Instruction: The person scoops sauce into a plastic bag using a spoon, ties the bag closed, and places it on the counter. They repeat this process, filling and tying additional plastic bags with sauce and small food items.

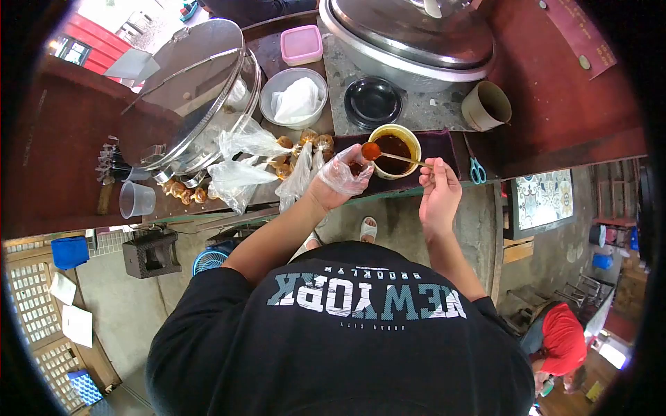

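Observation:
My left hand [340, 179] is closed on a small clear plastic bag [345, 171], which is spread around its fingers. Some dark brown stuff shows in the bag. Between thumb and fingers, my right hand [442, 191] pinches the thin handle of a spoon [372, 151]. Its bowl, coated in orange-red sauce, is over the bag's mouth, beside the left fingertips. Below the handle stands a round tub [414, 144] with dark brown sauce in it. Left of my left hand lie several knotted clear bags [243, 182] with brown food in them.
A large lidded pot [416, 73], a black bowl [373, 102] and a beige cup [487, 106] stand behind the tub. Blue-handled scissors [476, 170] lie at right. A white bowl [294, 82], pink-lidded box [302, 45] and big steel strainer [243, 104] are at left.

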The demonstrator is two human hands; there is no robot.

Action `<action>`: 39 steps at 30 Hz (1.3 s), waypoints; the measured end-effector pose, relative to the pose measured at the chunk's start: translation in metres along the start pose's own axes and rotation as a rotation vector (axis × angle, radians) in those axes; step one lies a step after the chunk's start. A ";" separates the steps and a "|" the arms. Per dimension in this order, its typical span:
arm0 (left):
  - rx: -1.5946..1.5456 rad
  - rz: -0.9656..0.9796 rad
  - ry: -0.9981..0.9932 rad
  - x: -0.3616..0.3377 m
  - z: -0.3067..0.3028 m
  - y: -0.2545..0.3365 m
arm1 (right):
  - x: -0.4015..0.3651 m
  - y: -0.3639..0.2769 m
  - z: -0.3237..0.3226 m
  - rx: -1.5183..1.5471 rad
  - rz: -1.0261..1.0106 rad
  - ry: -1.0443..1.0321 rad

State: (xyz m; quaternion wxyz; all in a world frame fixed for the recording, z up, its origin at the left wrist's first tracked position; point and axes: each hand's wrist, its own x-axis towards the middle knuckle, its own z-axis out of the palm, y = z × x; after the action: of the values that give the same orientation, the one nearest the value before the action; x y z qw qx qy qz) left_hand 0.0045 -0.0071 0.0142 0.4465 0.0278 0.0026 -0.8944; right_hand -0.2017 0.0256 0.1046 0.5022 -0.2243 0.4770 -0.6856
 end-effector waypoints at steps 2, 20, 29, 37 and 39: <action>0.043 0.003 0.067 -0.003 0.008 0.000 | -0.008 0.002 0.003 -0.075 -0.046 -0.073; 0.060 0.006 0.016 -0.002 0.005 0.000 | -0.008 0.004 0.001 -0.024 0.035 -0.072; 0.037 0.004 0.115 0.002 0.002 0.002 | 0.018 0.003 -0.016 -0.121 -0.122 0.060; -0.001 -0.002 0.037 -0.001 0.003 0.001 | 0.022 0.024 -0.012 -0.413 -0.208 0.044; -0.014 -0.009 0.024 -0.001 0.003 0.001 | 0.023 0.027 -0.015 -0.414 -0.178 0.019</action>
State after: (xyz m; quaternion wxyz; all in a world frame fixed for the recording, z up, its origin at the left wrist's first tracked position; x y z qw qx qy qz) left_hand 0.0059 -0.0076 0.0170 0.4426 0.0353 0.0143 -0.8959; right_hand -0.2103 0.0099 0.0706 0.3783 -0.3576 0.5905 -0.6167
